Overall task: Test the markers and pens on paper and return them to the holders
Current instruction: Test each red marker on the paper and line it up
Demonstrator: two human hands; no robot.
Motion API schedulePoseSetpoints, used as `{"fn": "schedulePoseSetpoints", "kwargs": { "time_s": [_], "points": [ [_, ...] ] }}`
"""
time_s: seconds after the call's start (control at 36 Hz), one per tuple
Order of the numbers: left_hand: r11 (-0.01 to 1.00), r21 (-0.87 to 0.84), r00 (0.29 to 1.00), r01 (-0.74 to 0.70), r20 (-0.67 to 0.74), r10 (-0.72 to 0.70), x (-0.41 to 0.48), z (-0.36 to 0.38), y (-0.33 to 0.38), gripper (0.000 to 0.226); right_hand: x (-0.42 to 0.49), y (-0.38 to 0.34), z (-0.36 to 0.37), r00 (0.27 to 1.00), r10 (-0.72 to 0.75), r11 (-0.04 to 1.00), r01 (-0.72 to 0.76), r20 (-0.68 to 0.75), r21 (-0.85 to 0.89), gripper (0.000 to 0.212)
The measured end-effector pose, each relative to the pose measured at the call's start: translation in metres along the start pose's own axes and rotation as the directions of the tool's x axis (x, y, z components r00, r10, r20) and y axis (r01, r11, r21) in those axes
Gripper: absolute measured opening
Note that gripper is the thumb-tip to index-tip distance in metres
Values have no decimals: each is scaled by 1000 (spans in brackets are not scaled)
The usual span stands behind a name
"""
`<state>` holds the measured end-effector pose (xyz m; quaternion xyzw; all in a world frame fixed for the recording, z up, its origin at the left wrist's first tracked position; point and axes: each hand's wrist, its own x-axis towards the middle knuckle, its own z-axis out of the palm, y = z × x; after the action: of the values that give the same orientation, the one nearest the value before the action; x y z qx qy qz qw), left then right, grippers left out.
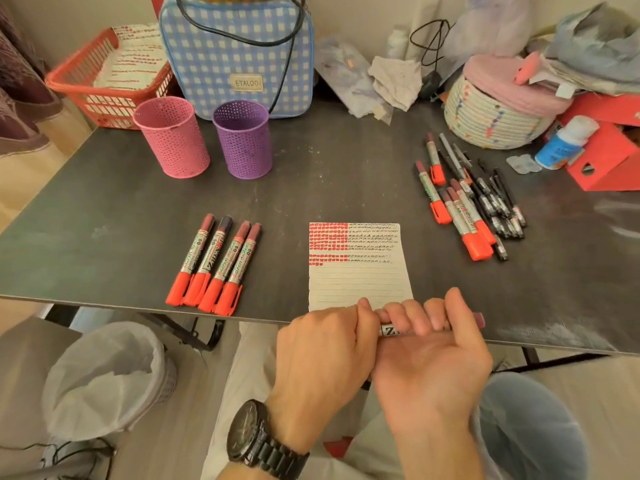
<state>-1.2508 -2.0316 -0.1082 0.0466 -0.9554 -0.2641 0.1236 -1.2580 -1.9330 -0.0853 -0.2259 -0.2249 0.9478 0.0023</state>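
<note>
Both hands hold one marker (479, 319) crosswise at the table's front edge. My right hand (429, 362) curls its fingers round the barrel, and the dark rear end sticks out to the right. My left hand (322, 358), with a watch on the wrist, grips the marker's left end, which is hidden. Just beyond lies lined paper (360, 282) with red and black test marks on its upper part. Several red-capped markers (214, 265) lie in a row to the left. A mixed heap of markers and pens (471, 202) lies at the right. The pink holder (171, 136) and purple holder (242, 138) stand at the back left.
Behind the holders are a red basket (104, 81) with paper and a blue checked bag (239, 57). A woven basket (495, 112), red boxes (606, 157) and a small bottle (564, 143) crowd the back right. A lined bin (107, 375) stands under the table's left.
</note>
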Motion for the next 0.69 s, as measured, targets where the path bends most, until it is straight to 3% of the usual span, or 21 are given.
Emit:
{"fn": "schedulePoseSetpoints", "kwargs": {
  "time_s": [0.19,0.25,0.33,0.39,0.42,0.47,0.53,0.56,0.61,0.69],
  "points": [
    [994,-24,991,-104,-92,101,-15,-6,-4,43,6,-1,6,997,54,996,-59,-61,-70,53],
    [996,-40,996,-79,-53,77,-17,-8,-8,43,5,5,7,997,82,993,-82,-2,-87,52],
    [991,-133,992,17,127,0,-17,-19,-25,38,9,-10,6,981,73,992,-53,177,-116,47],
    [900,-342,954,272,216,-206,-15,-30,-45,38,18,-38,6,959,11,990,29,283,-135,48],
    [826,-433,933,360,180,-312,-14,-35,-56,45,24,-50,6,953,-18,990,59,304,-126,49],
    [713,-589,914,380,121,-387,-8,-44,-67,55,37,-64,7,951,-32,993,65,307,-98,52],
    [562,-772,937,298,125,-325,1,-43,-62,58,47,-59,8,953,25,998,-5,301,-66,53],
    [538,-801,952,260,122,-280,8,-40,-59,61,52,-54,8,955,61,997,-47,290,-55,51],
    [616,-755,972,225,126,-200,22,-34,-53,61,57,-44,6,960,118,992,-99,256,-83,46],
    [804,-578,990,141,103,-100,40,-22,-54,28,58,-36,1,968,152,973,-111,198,-201,46]
  ]
}}
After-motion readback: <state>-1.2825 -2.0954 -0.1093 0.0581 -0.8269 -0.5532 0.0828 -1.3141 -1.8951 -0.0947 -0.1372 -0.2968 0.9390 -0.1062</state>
